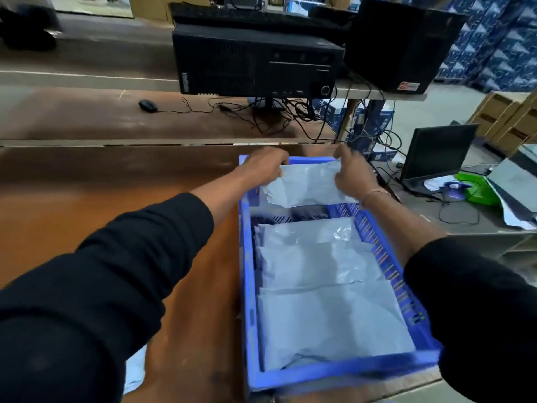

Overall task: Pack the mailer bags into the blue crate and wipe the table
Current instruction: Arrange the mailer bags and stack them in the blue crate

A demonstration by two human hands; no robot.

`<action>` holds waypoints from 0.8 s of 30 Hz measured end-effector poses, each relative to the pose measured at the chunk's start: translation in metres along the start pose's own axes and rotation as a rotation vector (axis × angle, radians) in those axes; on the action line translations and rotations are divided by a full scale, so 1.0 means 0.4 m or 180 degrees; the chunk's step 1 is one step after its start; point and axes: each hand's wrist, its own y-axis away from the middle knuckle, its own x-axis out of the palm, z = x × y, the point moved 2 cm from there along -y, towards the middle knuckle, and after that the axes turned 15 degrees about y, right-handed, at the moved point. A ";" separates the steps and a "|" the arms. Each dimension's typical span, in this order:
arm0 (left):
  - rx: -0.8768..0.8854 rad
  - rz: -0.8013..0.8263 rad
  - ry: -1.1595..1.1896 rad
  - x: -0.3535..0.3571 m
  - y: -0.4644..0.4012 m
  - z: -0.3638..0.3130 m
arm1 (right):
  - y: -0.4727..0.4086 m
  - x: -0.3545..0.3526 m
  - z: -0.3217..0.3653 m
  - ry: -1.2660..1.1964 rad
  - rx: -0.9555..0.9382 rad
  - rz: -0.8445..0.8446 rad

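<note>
Held by its two far corners over the far end of the blue slatted plastic crate point(247, 286): a pale grey plastic mailer bag point(305, 186), pinched between curled fingers of the left hand point(266, 167) and the right hand point(353, 173). Stacked flat inside, overlapping, three more grey mailers point(325, 286) (a fourth glimpsed at the brown table's point(116, 199) near edge). Judged light, limp and slick, so best gripped at corners.
</note>
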 end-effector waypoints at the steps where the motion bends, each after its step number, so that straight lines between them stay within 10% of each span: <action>1: -0.0092 0.0133 -0.0099 0.021 -0.011 0.009 | -0.009 0.020 0.008 0.0280 -0.0178 0.0155; 10: -0.0515 0.1184 -0.1049 0.173 -0.039 0.072 | -0.026 0.218 0.071 0.0821 -0.0812 0.1152; 24: -0.0318 0.1724 -0.1188 0.186 -0.030 0.023 | -0.012 0.226 0.039 0.0744 -0.1044 0.1131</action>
